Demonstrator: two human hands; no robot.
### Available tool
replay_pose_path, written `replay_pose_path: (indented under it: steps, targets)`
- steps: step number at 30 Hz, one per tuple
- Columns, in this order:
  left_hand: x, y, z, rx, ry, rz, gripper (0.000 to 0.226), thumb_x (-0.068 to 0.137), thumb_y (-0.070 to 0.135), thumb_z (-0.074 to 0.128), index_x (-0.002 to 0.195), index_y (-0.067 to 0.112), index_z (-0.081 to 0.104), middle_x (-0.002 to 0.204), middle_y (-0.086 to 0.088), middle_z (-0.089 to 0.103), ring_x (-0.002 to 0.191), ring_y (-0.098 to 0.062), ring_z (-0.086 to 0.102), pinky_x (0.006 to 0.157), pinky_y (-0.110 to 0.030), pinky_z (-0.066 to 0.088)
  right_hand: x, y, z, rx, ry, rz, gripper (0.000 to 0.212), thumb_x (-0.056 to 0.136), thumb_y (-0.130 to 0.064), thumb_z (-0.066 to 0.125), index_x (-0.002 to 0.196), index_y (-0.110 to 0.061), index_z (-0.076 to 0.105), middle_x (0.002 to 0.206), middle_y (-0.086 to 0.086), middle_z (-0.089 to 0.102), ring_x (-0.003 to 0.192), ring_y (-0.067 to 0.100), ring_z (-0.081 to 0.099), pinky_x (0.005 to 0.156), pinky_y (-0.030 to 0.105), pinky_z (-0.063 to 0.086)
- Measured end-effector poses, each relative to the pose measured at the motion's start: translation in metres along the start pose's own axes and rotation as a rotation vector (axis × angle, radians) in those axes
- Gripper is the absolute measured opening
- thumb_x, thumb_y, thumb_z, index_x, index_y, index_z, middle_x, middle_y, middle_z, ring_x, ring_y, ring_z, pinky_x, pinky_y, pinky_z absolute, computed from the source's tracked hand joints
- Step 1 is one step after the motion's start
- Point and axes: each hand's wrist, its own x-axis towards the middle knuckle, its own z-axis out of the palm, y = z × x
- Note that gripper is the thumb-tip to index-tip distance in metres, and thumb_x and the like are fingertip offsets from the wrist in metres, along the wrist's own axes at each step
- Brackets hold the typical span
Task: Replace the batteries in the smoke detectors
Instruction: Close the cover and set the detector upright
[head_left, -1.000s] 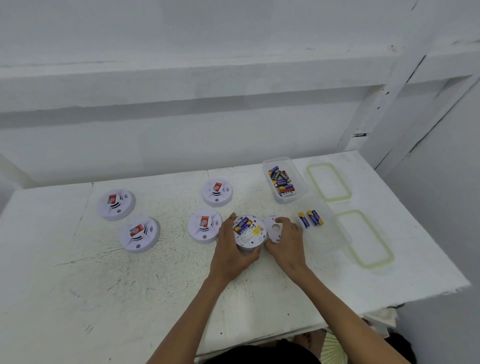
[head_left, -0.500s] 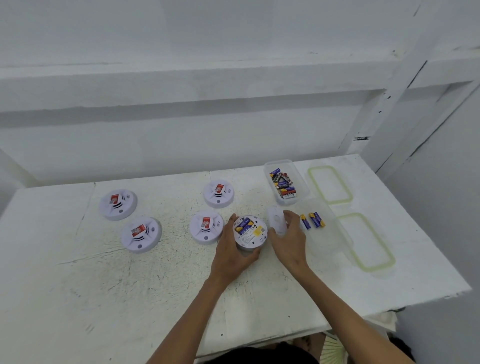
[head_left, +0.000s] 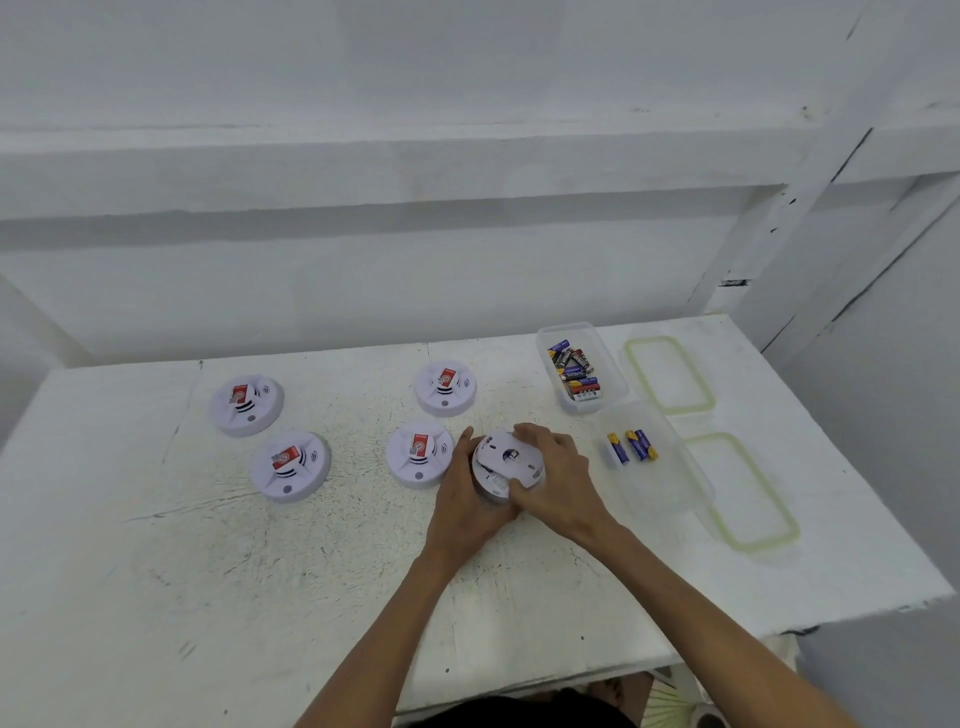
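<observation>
A white smoke detector lies upside down at the table's middle. My left hand grips its left rim. My right hand holds the round white back cover on top of it, fingers curled over the cover's far and near edges. The batteries inside are hidden under the cover. Several other detectors sit face up with red labels, the nearest just left of my left hand.
A clear box of mixed batteries stands at the back right. A second clear box nearer me holds three blue-and-yellow batteries. Two green-rimmed lids lie along the right side, near the table's right edge.
My right hand lifted the back cover from the table beside the detector and brought it left onto the open detector, covering the batteries. My left hand stayed on the rim.
</observation>
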Motion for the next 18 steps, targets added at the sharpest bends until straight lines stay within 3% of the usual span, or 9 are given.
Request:
replay_pose_path:
  steps: [2, 5, 8, 10, 13, 16, 18]
  targets:
    - [0.0005, 0.0000, 0.0000, -0.001, -0.001, -0.006, 0.111, 0.070, 0.031, 0.093, 0.156, 0.014, 0.026, 0.153, 0.004, 0.043, 0.140, -0.002, 0.041, 0.107, -0.006, 0.034, 0.0000, 0.0000, 0.0004, -0.030, 0.009, -0.015, 0.071, 0.074, -0.037, 0.069, 0.139, -0.037, 0.041, 0.133, -0.011, 0.050, 0.129, 0.009, 0.035, 0.105, 0.041, 0.038]
    - [0.0004, 0.0016, 0.0004, -0.018, 0.001, -0.011, 0.111, 0.069, 0.033, 0.092, 0.156, 0.012, 0.025, 0.153, 0.006, 0.040, 0.140, -0.001, 0.039, 0.106, -0.003, 0.032, 0.0003, -0.0005, 0.0005, -0.075, 0.004, -0.054, 0.072, 0.077, -0.043, 0.073, 0.141, -0.033, 0.042, 0.136, -0.012, 0.049, 0.128, 0.010, 0.034, 0.102, 0.036, 0.033]
    - [0.0003, 0.0011, 0.0015, -0.008, 0.005, -0.011, 0.110, 0.069, 0.041, 0.087, 0.155, 0.009, 0.027, 0.154, 0.001, 0.041, 0.138, 0.008, 0.037, 0.109, -0.005, 0.031, 0.0006, 0.0025, 0.0034, -0.090, 0.022, -0.081, 0.075, 0.073, -0.055, 0.069, 0.138, -0.026, 0.045, 0.136, -0.008, 0.048, 0.122, 0.012, 0.040, 0.098, 0.032, 0.039]
    - [0.0009, 0.0013, 0.0019, 0.003, 0.005, -0.017, 0.109, 0.069, 0.041, 0.087, 0.154, 0.008, 0.027, 0.154, -0.001, 0.042, 0.137, 0.005, 0.039, 0.109, -0.007, 0.033, 0.0012, 0.0054, 0.0043, -0.084, 0.046, -0.090, 0.074, 0.071, -0.056, 0.071, 0.133, -0.021, 0.050, 0.131, -0.005, 0.047, 0.117, 0.013, 0.044, 0.095, 0.031, 0.046]
    - [0.0011, 0.0008, 0.0014, 0.003, 0.004, -0.021, 0.109, 0.070, 0.030, 0.092, 0.155, 0.009, 0.026, 0.154, -0.001, 0.043, 0.137, 0.002, 0.041, 0.107, -0.006, 0.035, 0.0010, 0.0077, 0.0040, -0.078, 0.073, -0.097, 0.073, 0.070, -0.057, 0.070, 0.128, -0.014, 0.056, 0.127, -0.001, 0.047, 0.114, 0.014, 0.047, 0.093, 0.023, 0.046]
    - [0.0015, -0.0005, 0.0005, 0.003, -0.003, -0.010, 0.110, 0.070, 0.026, 0.093, 0.155, 0.010, 0.026, 0.152, 0.002, 0.043, 0.134, 0.010, 0.040, 0.105, -0.004, 0.034, 0.0009, 0.0083, 0.0034, -0.057, 0.065, -0.095, 0.069, 0.070, -0.055, 0.072, 0.126, -0.016, 0.059, 0.127, -0.001, 0.047, 0.114, 0.013, 0.049, 0.091, 0.019, 0.044]
    - [0.0014, -0.0005, 0.0007, 0.008, -0.003, -0.010, 0.110, 0.070, 0.026, 0.093, 0.155, 0.011, 0.026, 0.153, 0.001, 0.043, 0.136, 0.004, 0.040, 0.106, -0.004, 0.033, 0.0015, 0.0090, 0.0022, -0.046, 0.043, -0.089, 0.070, 0.069, -0.058, 0.070, 0.127, -0.020, 0.058, 0.128, -0.003, 0.047, 0.116, 0.013, 0.047, 0.093, 0.020, 0.045]
